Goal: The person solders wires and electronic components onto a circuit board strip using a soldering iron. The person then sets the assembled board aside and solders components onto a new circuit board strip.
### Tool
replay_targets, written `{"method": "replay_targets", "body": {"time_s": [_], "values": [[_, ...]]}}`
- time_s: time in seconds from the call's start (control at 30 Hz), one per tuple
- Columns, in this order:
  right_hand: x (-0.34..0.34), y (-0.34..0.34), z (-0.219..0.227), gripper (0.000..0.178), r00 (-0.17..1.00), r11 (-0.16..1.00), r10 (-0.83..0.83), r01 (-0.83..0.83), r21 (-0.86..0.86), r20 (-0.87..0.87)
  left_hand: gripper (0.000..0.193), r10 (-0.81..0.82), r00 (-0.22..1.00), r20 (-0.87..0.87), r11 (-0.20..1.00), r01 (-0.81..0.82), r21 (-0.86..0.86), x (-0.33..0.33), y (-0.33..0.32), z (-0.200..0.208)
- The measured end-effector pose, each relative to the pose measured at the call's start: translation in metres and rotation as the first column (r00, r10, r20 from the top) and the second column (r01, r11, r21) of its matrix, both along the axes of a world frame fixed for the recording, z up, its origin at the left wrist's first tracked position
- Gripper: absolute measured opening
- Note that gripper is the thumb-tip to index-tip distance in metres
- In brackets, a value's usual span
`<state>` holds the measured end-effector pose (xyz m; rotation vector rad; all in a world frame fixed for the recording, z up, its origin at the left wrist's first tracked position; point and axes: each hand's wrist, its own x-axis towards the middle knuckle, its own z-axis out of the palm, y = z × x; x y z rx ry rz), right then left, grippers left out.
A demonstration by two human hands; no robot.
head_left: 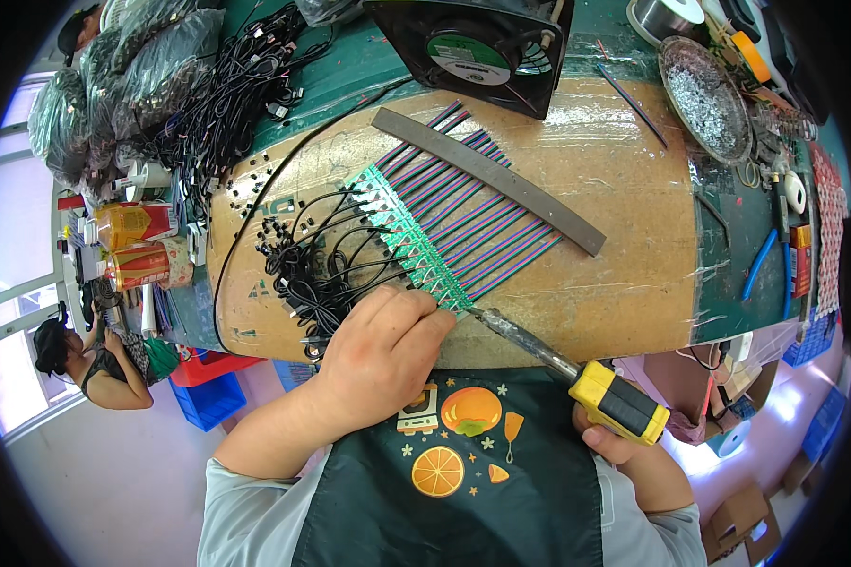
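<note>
A row of green circuit boards (pixel 408 234) lies on the brown work board, with black cables (pixel 298 269) on its left side and multicoloured ribbon wires (pixel 487 236) on its right. A flat grey bar (pixel 492 178) rests across the ribbon wires. At the near end of the row, my left hand (pixel 383 354) is closed with its fingers bent; whatever its fingertips pinch is hidden. My right hand (pixel 607 442) grips a soldering iron (pixel 529 342) by its yellow and black handle. The iron's tip is at the nearest circuit board; I cannot tell whether it touches.
A black fan (pixel 487 52) stands at the back. A round dish of silvery bits (pixel 707 99) and a solder spool (pixel 667 17) are at the far right. Bundled black cables (pixel 246 85) and plastic bags (pixel 151 80) fill the far left. Another person (pixel 95 364) is off to the left.
</note>
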<state>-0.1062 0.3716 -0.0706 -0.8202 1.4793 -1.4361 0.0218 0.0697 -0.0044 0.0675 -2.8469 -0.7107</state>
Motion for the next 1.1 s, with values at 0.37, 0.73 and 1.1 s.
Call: {"method": "replay_targets", "body": {"time_s": [0.37, 0.73, 1.1], "values": [[0.0040, 0.0001, 0.0024, 0.014, 0.998, 0.998, -0.058, 0.057, 0.039, 0.020, 0.035, 0.011, 1.000, -0.016, 1.000, -0.012, -0.019, -0.0007, 0.0017, 0.0005], [0.0048, 0.0048, -0.0023, 0.027, 0.998, 0.998, -0.046, 0.048, 0.043, -0.046, 0.032, -0.008, 0.999, -0.040, 0.998, 0.005, -0.063, 0.0015, 0.0023, -0.0034], [0.0013, 0.0032, -0.0029, 0.022, 0.986, 0.999, -0.029, 0.034, 0.028, -0.167, 0.035, 0.022, 0.997, -0.073, 0.998, -0.027, -0.062, 0.0002, 0.0053, -0.0045]]}}
